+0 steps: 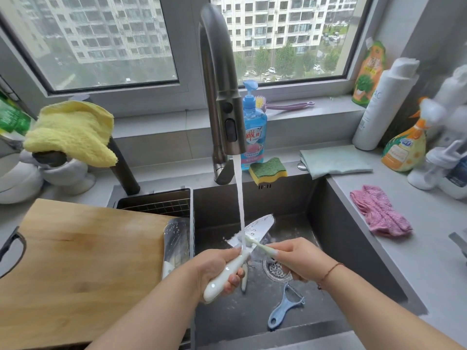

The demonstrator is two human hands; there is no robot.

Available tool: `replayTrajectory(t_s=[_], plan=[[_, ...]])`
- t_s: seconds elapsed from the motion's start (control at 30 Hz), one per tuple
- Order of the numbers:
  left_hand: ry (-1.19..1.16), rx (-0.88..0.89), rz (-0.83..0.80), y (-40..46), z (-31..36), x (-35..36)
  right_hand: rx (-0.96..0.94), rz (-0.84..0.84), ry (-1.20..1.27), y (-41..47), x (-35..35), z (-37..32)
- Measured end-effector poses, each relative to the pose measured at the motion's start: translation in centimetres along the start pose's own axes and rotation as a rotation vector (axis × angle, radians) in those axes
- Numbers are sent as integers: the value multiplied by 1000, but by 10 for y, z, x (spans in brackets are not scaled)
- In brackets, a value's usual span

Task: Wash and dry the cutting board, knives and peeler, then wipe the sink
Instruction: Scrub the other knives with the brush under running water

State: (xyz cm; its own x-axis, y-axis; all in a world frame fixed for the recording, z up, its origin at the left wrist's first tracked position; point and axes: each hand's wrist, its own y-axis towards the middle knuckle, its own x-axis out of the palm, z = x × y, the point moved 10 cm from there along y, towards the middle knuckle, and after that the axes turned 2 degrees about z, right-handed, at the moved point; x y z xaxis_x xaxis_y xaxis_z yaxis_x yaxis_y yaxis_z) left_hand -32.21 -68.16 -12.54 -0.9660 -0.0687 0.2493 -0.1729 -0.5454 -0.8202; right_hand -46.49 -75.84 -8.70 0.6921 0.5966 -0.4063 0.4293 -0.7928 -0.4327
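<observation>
We count near to far from sink (353, 248): one peeler (284, 308) on floor; left hand (217, 270) grips one knife (242, 248), right hand (290, 258) pinches one brush (255, 242) under water; one cutting board (83, 269) left; two cloths right.

Beside the dark sink (353, 248) lie a pink cloth (381, 210), a green-and-yellow sponge (268, 170), and a tan wooden cutting board (83, 261); inside it, a blue peeler (284, 306); a cream-handled knife (242, 251).

Cutting board (75, 261) left of sink (353, 248) — peeler (285, 308) inside; sponge (267, 170) behind
</observation>
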Motion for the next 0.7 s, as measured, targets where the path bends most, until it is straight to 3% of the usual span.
replayTrajectory(t_s=[0.13,0.37,0.57,0.7], plan=[[5,11,-10,1,2,5,2,-27,-5,5,3,-7],[0,32,-54,-1,4,8,58,349,-112,25,-60,23],[-32,37,-39,2,6,2,-37,191,-168,8,-17,7],[-45,36,-31,2,5,-1,-94,38,-59,-7,12,-12]])
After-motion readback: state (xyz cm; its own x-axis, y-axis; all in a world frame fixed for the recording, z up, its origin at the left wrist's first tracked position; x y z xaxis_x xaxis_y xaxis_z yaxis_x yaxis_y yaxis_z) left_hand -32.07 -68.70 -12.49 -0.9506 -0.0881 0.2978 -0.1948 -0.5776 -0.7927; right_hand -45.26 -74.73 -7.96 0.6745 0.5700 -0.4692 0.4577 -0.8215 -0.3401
